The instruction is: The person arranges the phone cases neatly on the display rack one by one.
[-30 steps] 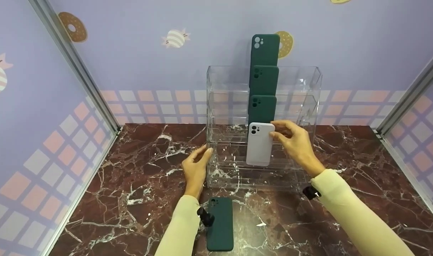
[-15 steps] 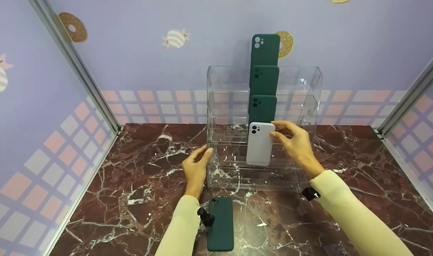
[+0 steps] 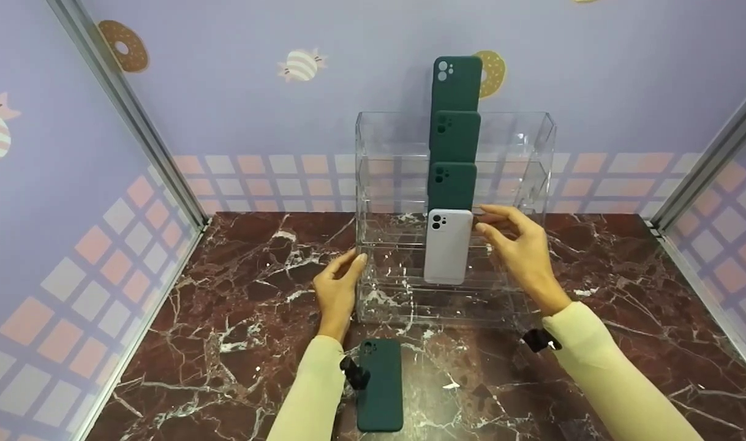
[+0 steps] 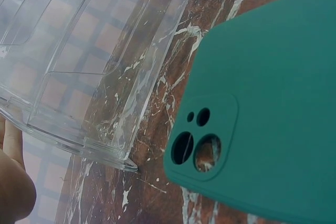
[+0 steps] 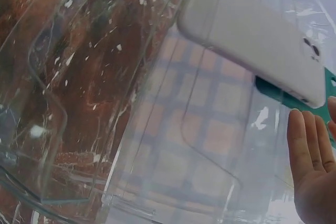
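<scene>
A white phone case (image 3: 448,247) stands upright in the front tier of a clear acrylic display rack (image 3: 392,211). Behind it, dark green phone cases (image 3: 454,138) rise one above another in the tiers. My right hand (image 3: 523,248) is just right of the white case, fingers and thumb apart from it; the right wrist view shows the fingers (image 5: 310,140) straight and holding nothing. On the rack's left side wall, my left hand (image 3: 339,285) grips the edge between thumb and fingers. Another green phone case (image 3: 382,386) lies flat on the table, partly behind the left wrist's camera.
The table (image 3: 238,367) has a dark red marbled top. Purple patterned panels (image 3: 238,92) enclose it at the back and both sides, joined by metal corner posts (image 3: 134,122).
My right hand has let go of the white phone case and moved a little to the right. The case stays standing in the rack. My left hand has not moved.
</scene>
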Motion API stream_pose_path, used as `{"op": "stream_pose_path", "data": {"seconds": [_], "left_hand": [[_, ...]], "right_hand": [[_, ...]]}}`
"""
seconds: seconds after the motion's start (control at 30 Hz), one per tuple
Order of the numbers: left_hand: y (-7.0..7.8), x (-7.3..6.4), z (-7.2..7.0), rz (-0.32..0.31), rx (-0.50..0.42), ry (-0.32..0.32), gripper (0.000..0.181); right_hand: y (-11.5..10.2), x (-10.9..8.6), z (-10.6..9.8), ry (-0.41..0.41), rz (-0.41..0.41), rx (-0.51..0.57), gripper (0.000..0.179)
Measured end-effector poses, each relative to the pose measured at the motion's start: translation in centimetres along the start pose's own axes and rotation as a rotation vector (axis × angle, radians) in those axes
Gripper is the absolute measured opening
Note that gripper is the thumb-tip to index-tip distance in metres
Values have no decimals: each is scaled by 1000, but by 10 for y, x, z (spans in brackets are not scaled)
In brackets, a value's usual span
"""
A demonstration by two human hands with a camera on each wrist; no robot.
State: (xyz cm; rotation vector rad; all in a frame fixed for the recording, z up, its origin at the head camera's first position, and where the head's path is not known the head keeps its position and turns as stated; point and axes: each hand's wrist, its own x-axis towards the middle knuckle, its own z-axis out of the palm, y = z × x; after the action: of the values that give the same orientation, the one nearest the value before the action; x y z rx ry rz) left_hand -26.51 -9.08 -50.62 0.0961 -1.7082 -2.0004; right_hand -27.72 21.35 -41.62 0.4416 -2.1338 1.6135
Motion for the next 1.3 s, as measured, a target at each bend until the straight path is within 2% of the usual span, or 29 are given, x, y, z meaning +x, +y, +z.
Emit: {"op": "stream_pose_path", "data": {"seconds": [0.3,0.5,0.73,1.07,1.2,1.3], "left_hand": [[2,-2,-1,-24,15,-4,27],[1,-1,-1,-18,3,0,27],[1,-2,-2,-14,1,-16,27],[0,-1,0,-12,23,0,29],[1,-1,-1,-21,14,-1,27],[1,-2,-1,-21,3,-7,26]], "right_hand": [[-6,-28,8,-58,19,98,34],[-5,-53,22,-129,13,88,31],[1,-80,45,-274,-6,74,31],[11,-104,68,-395,37,43,32],[16,-112,75,-449,26,15,32],[19,-117,80,-499,49,3,31]]}}
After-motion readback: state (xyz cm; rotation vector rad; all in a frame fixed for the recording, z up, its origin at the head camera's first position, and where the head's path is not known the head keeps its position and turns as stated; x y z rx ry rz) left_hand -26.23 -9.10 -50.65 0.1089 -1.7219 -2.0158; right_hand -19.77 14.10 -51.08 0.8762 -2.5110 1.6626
